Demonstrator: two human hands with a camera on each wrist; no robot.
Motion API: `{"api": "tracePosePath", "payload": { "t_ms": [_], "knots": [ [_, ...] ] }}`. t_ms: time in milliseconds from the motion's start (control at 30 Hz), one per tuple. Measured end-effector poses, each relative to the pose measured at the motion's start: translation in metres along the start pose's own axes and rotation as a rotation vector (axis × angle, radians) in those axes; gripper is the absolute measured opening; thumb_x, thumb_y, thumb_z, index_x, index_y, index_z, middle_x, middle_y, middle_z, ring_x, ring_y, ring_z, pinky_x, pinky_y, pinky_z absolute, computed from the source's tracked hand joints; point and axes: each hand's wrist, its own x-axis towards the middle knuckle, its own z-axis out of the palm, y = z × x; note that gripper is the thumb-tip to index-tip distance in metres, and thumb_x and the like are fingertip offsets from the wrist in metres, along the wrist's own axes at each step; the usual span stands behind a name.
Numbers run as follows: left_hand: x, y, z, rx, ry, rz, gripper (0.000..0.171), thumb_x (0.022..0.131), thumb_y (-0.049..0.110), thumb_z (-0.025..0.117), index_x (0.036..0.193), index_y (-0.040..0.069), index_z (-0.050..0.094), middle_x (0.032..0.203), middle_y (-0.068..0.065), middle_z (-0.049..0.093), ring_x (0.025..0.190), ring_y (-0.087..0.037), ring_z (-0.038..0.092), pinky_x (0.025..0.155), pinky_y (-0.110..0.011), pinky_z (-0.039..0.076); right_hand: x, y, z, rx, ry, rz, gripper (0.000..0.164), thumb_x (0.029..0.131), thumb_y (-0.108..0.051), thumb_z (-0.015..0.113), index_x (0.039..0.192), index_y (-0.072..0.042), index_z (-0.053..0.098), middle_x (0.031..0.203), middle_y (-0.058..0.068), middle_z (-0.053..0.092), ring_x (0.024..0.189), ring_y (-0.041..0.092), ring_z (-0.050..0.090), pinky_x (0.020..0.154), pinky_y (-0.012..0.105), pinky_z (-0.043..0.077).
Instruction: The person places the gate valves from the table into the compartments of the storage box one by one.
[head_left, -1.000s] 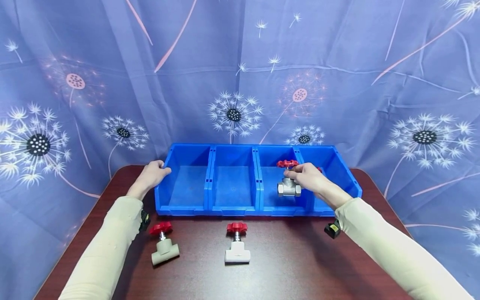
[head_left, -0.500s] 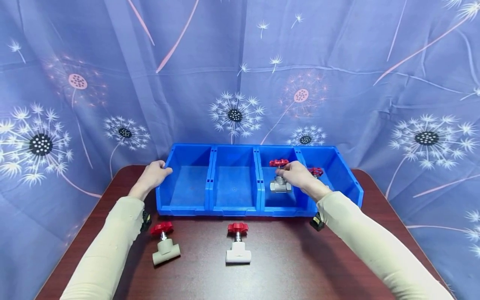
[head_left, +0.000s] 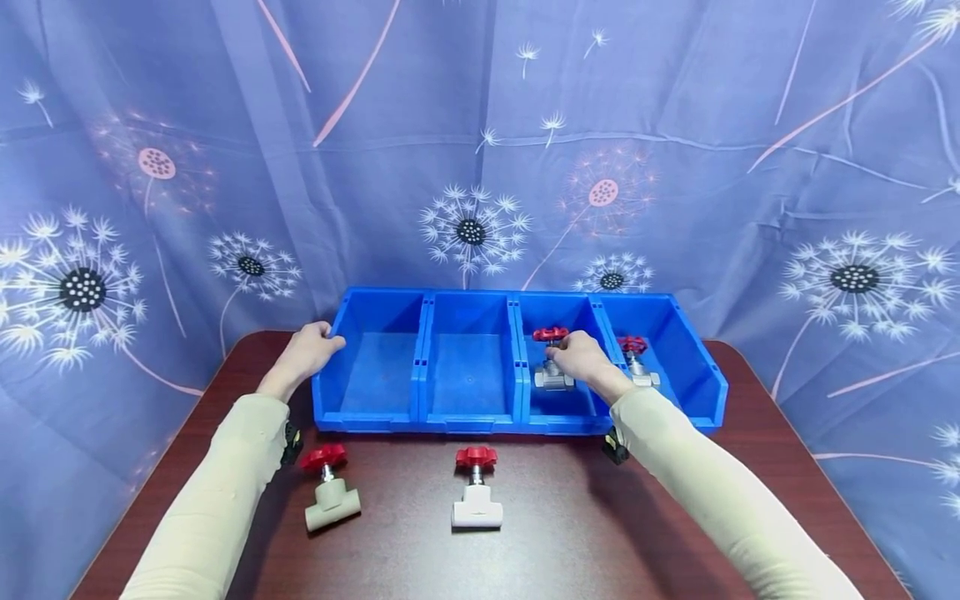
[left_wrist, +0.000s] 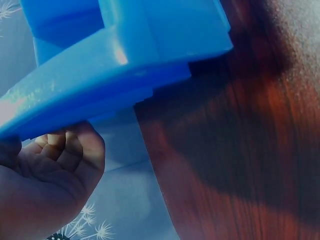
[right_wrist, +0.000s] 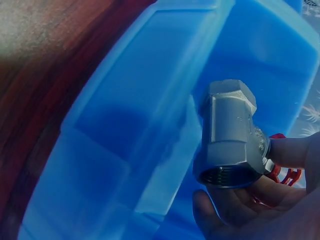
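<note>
My right hand (head_left: 587, 360) pinches a metal gate valve (head_left: 553, 380) by its neck, just under the red handwheel. The valve is low inside the second compartment from the right of a blue storage bin (head_left: 468, 425). In the right wrist view the threaded open end of the valve's body (right_wrist: 230, 130) faces the camera, and fingers hide much of the handwheel. At the bin's left end my left hand (head_left: 303, 354) grips the side wall. From the left wrist view, its curled fingers (left_wrist: 90, 145) reach up under the blue rim (left_wrist: 65, 85).
A second metal valve (head_left: 639, 377) with a red handwheel sits in the rightmost compartment. On the table (head_left: 405, 558), in front of the bin, lie a grey-green plastic valve (head_left: 332, 504) and a white plastic valve (head_left: 476, 507). A patterned curtain (head_left: 480, 125) hangs behind.
My right hand has moved left and then down with the metal valve, deeper into the compartment. The valve in the rightmost compartment has come into view. My left hand stays on the bin.
</note>
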Motion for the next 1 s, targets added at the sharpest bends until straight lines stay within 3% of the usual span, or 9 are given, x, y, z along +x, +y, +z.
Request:
{"api": "tracePosePath", "payload": {
  "t_ms": [167, 433, 667, 1000],
  "knots": [
    [-0.001, 0.000, 0.000, 0.008, 0.006, 0.018, 0.027, 0.098, 0.023, 0.049, 0.081, 0.007, 0.034, 0.068, -0.003, 0.033, 0.064, -0.020, 0.037, 0.061, -0.033, 0.032, 0.009, 0.006, 0.006, -0.013, 0.014, 0.049, 0.037, 0.098, -0.024, 0.057, 0.065, -0.011, 0.048, 0.058, -0.001, 0.036, 0.053, 0.016, 0.037, 0.051, 0.031, 0.033],
    [0.002, 0.001, 0.000, 0.016, 0.007, 0.013, 0.027, 0.098, 0.022, 0.048, 0.080, 0.007, 0.034, 0.067, -0.003, 0.032, 0.062, -0.020, 0.036, 0.060, -0.034, 0.032, 0.019, 0.009, 0.008, -0.035, 0.051, 0.088, 0.037, 0.096, -0.023, 0.059, 0.063, -0.011, 0.046, 0.063, 0.003, 0.044, 0.061, 0.022, 0.048, 0.060, 0.035, 0.040],
    [0.000, 0.001, 0.002, 0.022, 0.005, 0.005, 0.027, 0.099, 0.023, 0.049, 0.082, 0.006, 0.035, 0.069, -0.004, 0.032, 0.066, -0.022, 0.038, 0.063, -0.034, 0.032, 0.026, 0.010, 0.011, 0.005, 0.029, 0.124, 0.025, 0.096, -0.021, 0.058, 0.076, -0.007, 0.053, 0.077, 0.008, 0.051, 0.072, 0.025, 0.051, 0.066, 0.036, 0.042],
    [-0.001, 0.000, 0.002, 0.019, 0.011, 0.000, 0.026, 0.098, 0.023, 0.048, 0.082, 0.007, 0.035, 0.071, -0.004, 0.032, 0.069, -0.024, 0.040, 0.064, -0.035, 0.033, 0.033, 0.012, 0.013, -0.034, 0.009, 0.147, 0.020, 0.095, -0.020, 0.057, 0.093, 0.000, 0.059, 0.094, 0.015, 0.058, 0.081, 0.027, 0.054, 0.073, 0.039, 0.046]
  ]
}}
